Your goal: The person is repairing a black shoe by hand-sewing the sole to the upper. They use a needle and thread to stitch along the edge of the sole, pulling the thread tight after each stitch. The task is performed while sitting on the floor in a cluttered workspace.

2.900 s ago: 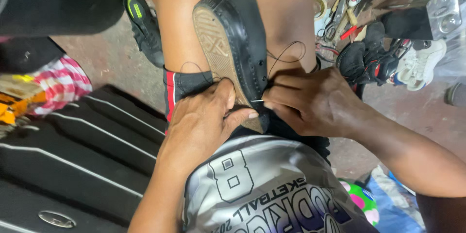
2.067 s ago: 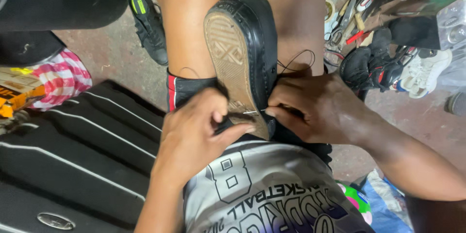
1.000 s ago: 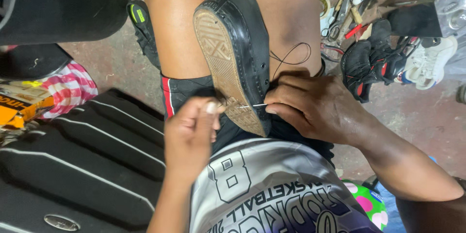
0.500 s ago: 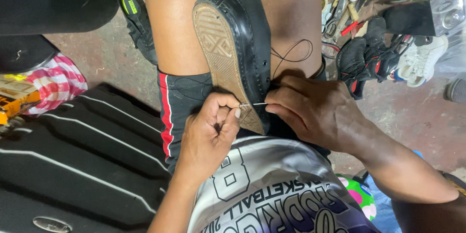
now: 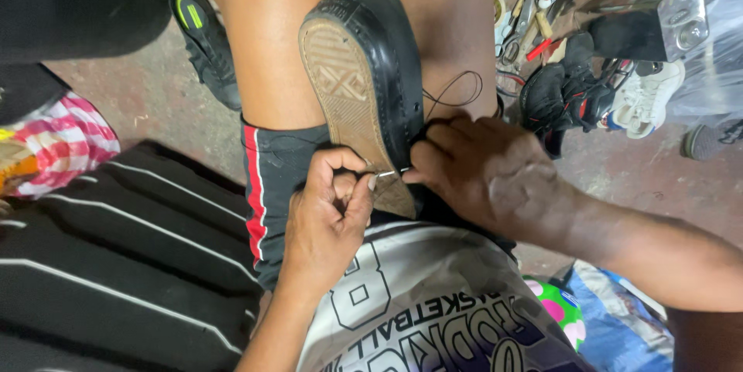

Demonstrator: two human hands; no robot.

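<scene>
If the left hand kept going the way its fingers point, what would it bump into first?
Most likely the tan sole of the black shoe. The left hand has its fingers curled toward the sole's edge, by the thin needle, and seems to touch it already, though depth is hard to judge.

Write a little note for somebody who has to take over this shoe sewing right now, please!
Left hand: closed, pinching the needle at the sole edge.
Right hand: steadying the black shoe, clamped sole-up between the knees.
Black thread loops out beside the shoe.
Done: needle set into the sole edge near the heel.
Left: stitching beyond this point; how far it already runs is hidden.
</scene>
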